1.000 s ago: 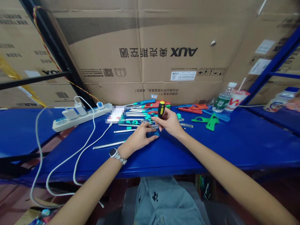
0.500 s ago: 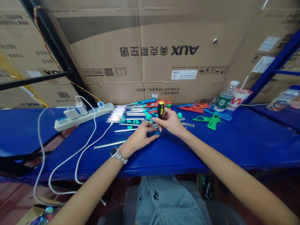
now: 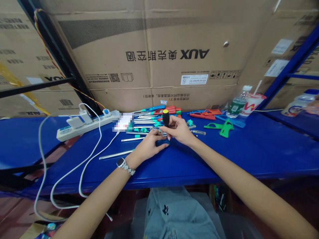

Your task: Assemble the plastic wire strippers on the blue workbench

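Observation:
My right hand [image 3: 180,131] is closed around a screwdriver [image 3: 165,118] with a black handle and yellow cap, held nearly upright. Its tip is hidden behind my fingers. Under it, my left hand [image 3: 151,144] presses a long-nosed lighter [image 3: 116,154] against the table; its blue handle shows between thumb and fingers, and its metal tube points left. Beyond my hands lie several more lighters [image 3: 147,117] with metal tubes and blue or red handles. Small teal plastic parts [image 3: 143,130] are scattered among them. A clear plastic piece [image 3: 198,132] lies just right of my right hand.
Green [image 3: 226,128] and red plastic handle shells [image 3: 203,115] lie on the blue table [image 3: 199,166] to the right. Behind them stand a water bottle [image 3: 236,104] and a paper cup with straw [image 3: 251,104]. A power strip [image 3: 63,133] with white cables is at left; cardboard [image 3: 159,76] backs the table.
The screwdriver's handle has tipped slightly left, with my right hand shifting a little the same way. My left hand still holds the lighter in place.

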The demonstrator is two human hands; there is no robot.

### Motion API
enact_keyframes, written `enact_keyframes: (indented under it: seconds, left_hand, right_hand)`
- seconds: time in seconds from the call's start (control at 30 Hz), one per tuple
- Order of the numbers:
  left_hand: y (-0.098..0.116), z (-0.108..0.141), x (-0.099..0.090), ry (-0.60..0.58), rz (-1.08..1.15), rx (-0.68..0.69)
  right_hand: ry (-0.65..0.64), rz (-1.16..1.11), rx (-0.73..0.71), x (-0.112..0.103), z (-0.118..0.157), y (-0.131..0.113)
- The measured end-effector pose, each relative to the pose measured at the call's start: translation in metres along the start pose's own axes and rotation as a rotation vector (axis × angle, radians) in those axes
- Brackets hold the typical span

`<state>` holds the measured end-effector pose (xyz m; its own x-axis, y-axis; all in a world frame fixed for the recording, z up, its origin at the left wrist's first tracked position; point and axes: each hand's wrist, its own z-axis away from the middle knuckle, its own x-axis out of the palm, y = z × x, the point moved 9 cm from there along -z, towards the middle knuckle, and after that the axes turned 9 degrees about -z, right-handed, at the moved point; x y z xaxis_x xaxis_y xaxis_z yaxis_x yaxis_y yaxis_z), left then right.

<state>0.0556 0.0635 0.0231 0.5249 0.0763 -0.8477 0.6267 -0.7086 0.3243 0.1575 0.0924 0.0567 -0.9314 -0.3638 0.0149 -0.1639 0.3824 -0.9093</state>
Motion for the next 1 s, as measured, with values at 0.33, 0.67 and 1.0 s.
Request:
enact_keyframes:
  seconds: [0.33,0.67,1.0]
  left_hand:
    - [-0.002,0.001,0.002,0.0,-0.03,0.003]
    - [0.0,0.001,-0.001,0.013,-0.019,-0.005]
    - [0.002,0.002,0.001,-0.015,-0.06,-0.008]
  right_hand:
    - [-0.055,-0.013,0.094,0.001,0.009,0.006]
    - [0.037,0.012,0.005,-0.001,0.001,0.002]
    - [0.299,0.127,-0.03,-0.039,0.007,-0.013]
